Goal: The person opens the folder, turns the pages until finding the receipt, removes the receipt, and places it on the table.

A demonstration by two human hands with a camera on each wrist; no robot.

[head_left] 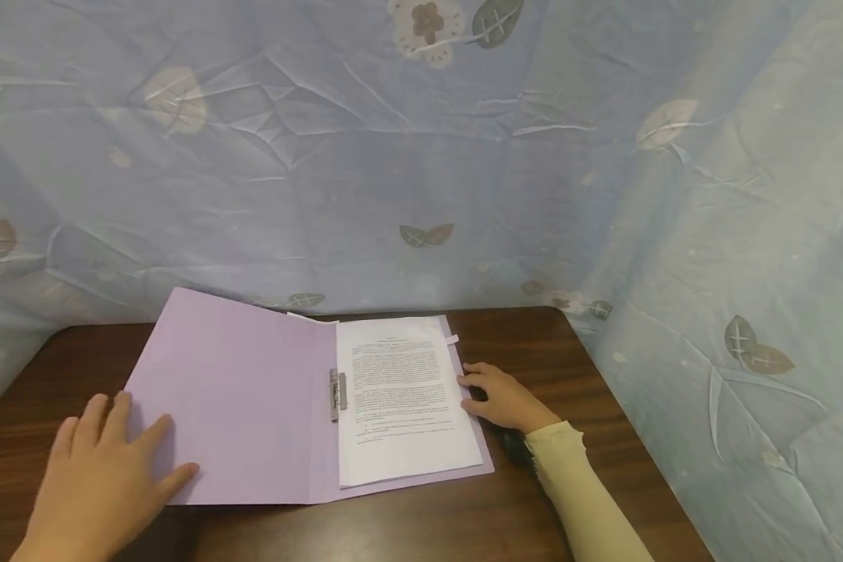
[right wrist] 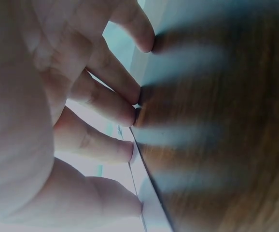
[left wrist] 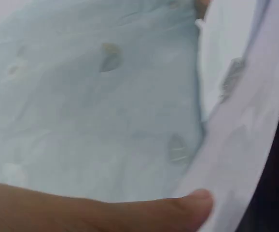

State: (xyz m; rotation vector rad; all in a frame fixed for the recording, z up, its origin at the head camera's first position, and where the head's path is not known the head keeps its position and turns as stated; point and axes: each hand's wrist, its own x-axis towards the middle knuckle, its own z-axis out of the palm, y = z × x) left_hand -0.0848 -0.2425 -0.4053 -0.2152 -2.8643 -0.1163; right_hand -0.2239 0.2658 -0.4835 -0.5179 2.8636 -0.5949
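A purple folder (head_left: pixel 246 406) lies open on the table, with a metal clip (head_left: pixel 336 394) near its spine. On its right side rests a stack of printed paper (head_left: pixel 403 390). My left hand (head_left: pixel 101 460) has its fingers spread over the left cover's lower left edge; in the left wrist view one digit reaches to the cover (left wrist: pixel 236 159). My right hand (head_left: pixel 502 396) is at the folder's right edge. In the right wrist view its fingertips touch down, some on the wooden tabletop and some on the folder's edge (right wrist: pixel 151 208).
The dark wooden table (head_left: pixel 421 531) ends at a patterned cloth curtain (head_left: pixel 365 172) behind and to the right. A white tab (head_left: pixel 453 339) sticks out from the folder's upper right edge. A dark object (head_left: pixel 514 446), partly hidden, lies under the right wrist.
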